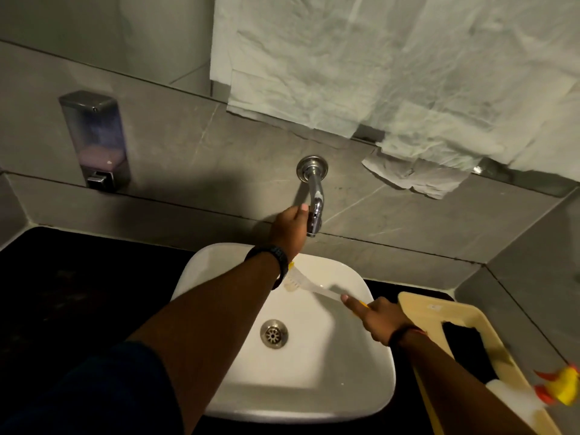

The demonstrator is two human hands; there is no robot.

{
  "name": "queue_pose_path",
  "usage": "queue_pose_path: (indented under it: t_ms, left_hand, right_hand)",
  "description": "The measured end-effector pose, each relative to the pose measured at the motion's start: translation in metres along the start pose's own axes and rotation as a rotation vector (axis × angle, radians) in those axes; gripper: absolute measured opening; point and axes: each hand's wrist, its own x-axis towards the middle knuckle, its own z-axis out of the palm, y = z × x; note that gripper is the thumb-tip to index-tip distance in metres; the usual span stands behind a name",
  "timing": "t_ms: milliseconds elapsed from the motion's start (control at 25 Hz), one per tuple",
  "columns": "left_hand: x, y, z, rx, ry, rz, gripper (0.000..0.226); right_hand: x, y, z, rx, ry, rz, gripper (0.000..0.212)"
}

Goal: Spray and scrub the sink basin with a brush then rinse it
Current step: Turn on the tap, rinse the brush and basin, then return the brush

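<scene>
A white square sink basin (314,365) sits on a black counter, with a metal drain (274,334) in its middle. My left hand (290,229) reaches up to the chrome wall tap (314,208) and grips its lower end. My right hand (379,320) holds the handle of a brush (314,288) with a clear and yellow handle. Its white bristle head (290,282) rests against the far inner wall of the basin, partly hidden behind my left wrist. No water stream is visible.
A cream plastic caddy (439,309) stands on the counter right of the basin, holding a spray bottle with a yellow and orange nozzle (561,387). A soap dispenser (95,139) hangs on the wall at left. Crumpled paper (392,73) covers the mirror above the tap.
</scene>
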Motion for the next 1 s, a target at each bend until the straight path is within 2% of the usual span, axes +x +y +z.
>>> queue_pose_path:
  t_ms: [120, 240, 320, 400, 600, 680, 840, 920, 1000]
  left_hand:
    - [0.011, 0.003, 0.014, -0.057, 0.000, -0.035, 0.032]
    - [0.012, -0.012, 0.016, -0.187, -0.062, -0.159, 0.036]
    - [0.018, -0.018, 0.020, -0.247, -0.085, -0.201, 0.038]
    - [0.025, -0.017, 0.020, -0.249, -0.089, -0.230, 0.036]
    - [0.020, -0.009, 0.001, -0.027, 0.004, -0.049, 0.020]
    - [0.011, 0.003, -0.001, 0.042, -0.045, -0.002, 0.007]
    - [0.016, 0.000, 0.001, 0.183, -0.038, -0.032, 0.018]
    - [0.018, -0.005, 0.001, 0.225, -0.021, -0.052, 0.021]
    - [0.016, -0.004, 0.001, 0.243, -0.012, -0.044, 0.020]
  right_hand:
    - [0.012, 0.006, -0.015, 0.032, -0.098, -0.018, 0.068]
    - [0.024, 0.014, -0.025, 0.052, -0.148, -0.027, 0.073]
    - [0.032, 0.019, -0.031, 0.146, -0.188, -0.028, 0.063]
    - [0.035, 0.023, -0.033, 0.194, -0.244, -0.034, 0.062]
    - [0.031, 0.021, -0.049, 0.160, -0.274, -0.102, 0.064]
    - [0.022, 0.015, -0.060, 0.051, -0.173, -0.174, 0.068]
    - [0.017, 0.010, -0.066, -0.502, 0.162, -0.366, 0.076]
    - [0.016, 0.003, -0.063, -0.681, 0.225, -0.460, 0.074]
    - [0.013, -0.003, -0.062, -0.754, 0.247, -0.500, 0.072]
